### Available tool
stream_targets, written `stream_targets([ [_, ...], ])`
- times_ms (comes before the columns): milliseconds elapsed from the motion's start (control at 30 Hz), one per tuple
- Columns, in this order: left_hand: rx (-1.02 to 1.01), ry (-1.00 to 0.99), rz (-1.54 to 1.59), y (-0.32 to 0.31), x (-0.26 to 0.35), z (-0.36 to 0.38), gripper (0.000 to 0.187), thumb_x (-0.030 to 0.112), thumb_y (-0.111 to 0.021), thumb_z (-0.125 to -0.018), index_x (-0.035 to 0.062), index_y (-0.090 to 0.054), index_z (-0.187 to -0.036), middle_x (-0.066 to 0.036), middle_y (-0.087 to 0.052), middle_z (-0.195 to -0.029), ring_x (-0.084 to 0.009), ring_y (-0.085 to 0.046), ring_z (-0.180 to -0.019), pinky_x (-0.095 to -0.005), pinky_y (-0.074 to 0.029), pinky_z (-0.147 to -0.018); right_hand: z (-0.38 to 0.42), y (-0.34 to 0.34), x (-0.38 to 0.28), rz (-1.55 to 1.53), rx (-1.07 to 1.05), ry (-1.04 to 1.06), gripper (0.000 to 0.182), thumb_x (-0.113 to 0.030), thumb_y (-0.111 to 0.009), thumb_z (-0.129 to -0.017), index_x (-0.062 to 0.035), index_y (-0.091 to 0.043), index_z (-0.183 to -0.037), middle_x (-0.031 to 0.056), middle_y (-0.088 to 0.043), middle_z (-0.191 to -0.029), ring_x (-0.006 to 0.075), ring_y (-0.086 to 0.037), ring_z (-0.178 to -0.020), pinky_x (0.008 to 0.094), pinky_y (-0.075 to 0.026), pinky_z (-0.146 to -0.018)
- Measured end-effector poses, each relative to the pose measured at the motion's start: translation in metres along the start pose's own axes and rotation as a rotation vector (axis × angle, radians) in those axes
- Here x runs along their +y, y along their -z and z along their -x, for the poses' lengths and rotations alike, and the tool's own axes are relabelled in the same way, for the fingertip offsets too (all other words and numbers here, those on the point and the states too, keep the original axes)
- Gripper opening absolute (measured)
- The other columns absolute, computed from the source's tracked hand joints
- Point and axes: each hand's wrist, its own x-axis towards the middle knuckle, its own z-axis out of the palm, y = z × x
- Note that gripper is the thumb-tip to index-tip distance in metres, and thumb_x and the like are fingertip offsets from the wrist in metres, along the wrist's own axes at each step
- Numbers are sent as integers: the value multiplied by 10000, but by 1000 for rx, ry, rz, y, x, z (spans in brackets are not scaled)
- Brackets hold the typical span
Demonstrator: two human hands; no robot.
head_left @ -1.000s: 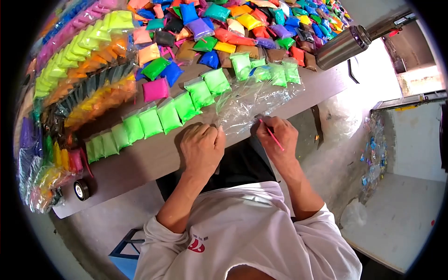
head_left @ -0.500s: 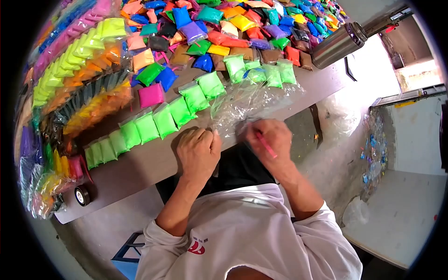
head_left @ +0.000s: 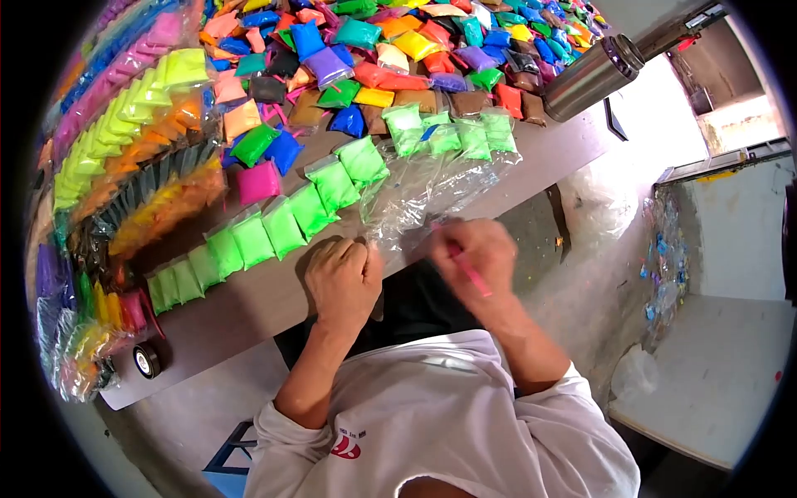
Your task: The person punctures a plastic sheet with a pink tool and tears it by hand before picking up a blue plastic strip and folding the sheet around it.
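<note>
Four green packets [head_left: 474,140] lie together at the far end of a clear bag [head_left: 440,184]; whether they are inside it or partly under its film, I cannot tell. A longer green row [head_left: 251,239], about ten packets, runs slantwise down the tabletop [head_left: 224,319] to the left, its upper end close beside the bag and neither hand touching it. All of these look filled, so the filling appears done, while the row is outside the bag and the bag's near part lies loose and crumpled, with no packets showing in it.

The left hand [head_left: 344,278] is at the bag's near left corner, its grip curled closed; whether film is pinched in it is hidden. The right hand [head_left: 480,253], blurred, is by the bag's near edge, its grip clenched round a pink stick [head_left: 471,272].

Beyond the row are a magenta packet [head_left: 259,182] and a large mixed-colour pile [head_left: 415,46], with overlapping yellow-green packets [head_left: 133,105] farther left. A steel flask [head_left: 588,83] lies right of the pile.
</note>
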Motion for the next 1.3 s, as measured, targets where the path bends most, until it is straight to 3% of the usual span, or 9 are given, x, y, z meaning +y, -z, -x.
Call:
stream_targets([
  [133,-5,10,-1,0,-1,0,278,108,-672,-816,48,-486,-618,-102,-523,-639,-316,-544,-621,-442,-430,-580,-2,-20,-3,-11,-235,98,125,-99,-752,-753,-101,-631,-724,82,-638,-703,281,-634,-655,393,-504,-610],
  [267,34,11,5,-2,0,2,284,110,-665,-829,47,-486,-618,-105,-520,-636,-319,-543,-617,-446,-429,-577,-19,4,72,116,-216,-391,104,-131,-726,-753,-81,-640,-781,109,-640,-741,330,-635,-709,437,-506,-648],
  [467,2,12,-5,0,1,0,281,106,-660,-826,46,-484,-615,-108,-516,-635,-326,-540,-618,-449,-429,-580,-8,-2,38,11,-94,22,134,-126,-732,-746,-96,-603,-766,91,-609,-702,309,-618,-681,424,-497,-643],
  [600,-2,17,-10,0,1,0,286,107,-661,-826,47,-483,-610,-109,-513,-630,-330,-539,-616,-450,-430,-582,-7,-15,18,-35,-259,154,159,-154,-717,-764,-74,-581,-779,126,-593,-696,337,-590,-648,452,-472,-618],
  [800,12,22,3,0,1,-3,291,111,-663,-827,45,-483,-609,-110,-513,-630,-329,-542,-619,-454,-429,-582,-26,11,98,207,-238,-203,121,-148,-698,-760,-69,-607,-771,150,-634,-735,371,-627,-705,472,-500,-649],
  [1000,-34,36,-19,1,1,0,291,114,-661,-832,44,-487,-610,-112,-515,-627,-332,-542,-619,-455,-429,-581,-7,-10,13,-92,-342,124,156,-131,-715,-737,-72,-583,-798,118,-603,-750,340,-603,-731,432,-486,-678],
  [1133,-18,32,-13,0,2,0,296,111,-658,-834,41,-485,-605,-113,-510,-626,-333,-543,-625,-455,-428,-588,-11,0,74,-54,-246,-118,131,-136,-708,-741,-65,-599,-758,134,-621,-740,346,-629,-716,452,-509,-665],
  [1200,-5,30,1,0,2,-1,295,109,-657,-834,40,-485,-604,-114,-510,-627,-334,-543,-628,-456,-427,-590,-27,19,100,202,-206,-232,112,-136,-707,-747,-68,-618,-753,138,-646,-754,343,-646,-720,452,-512,-642],
  [1300,-31,51,-5,0,2,-1,294,111,-652,-836,37,-490,-603,-119,-522,-636,-337,-545,-633,-461,-426,-594,-27,20,98,165,-75,-102,99,-141,-697,-771,-66,-634,-785,141,-651,-758,356,-647,-743,461,-515,-670],
])
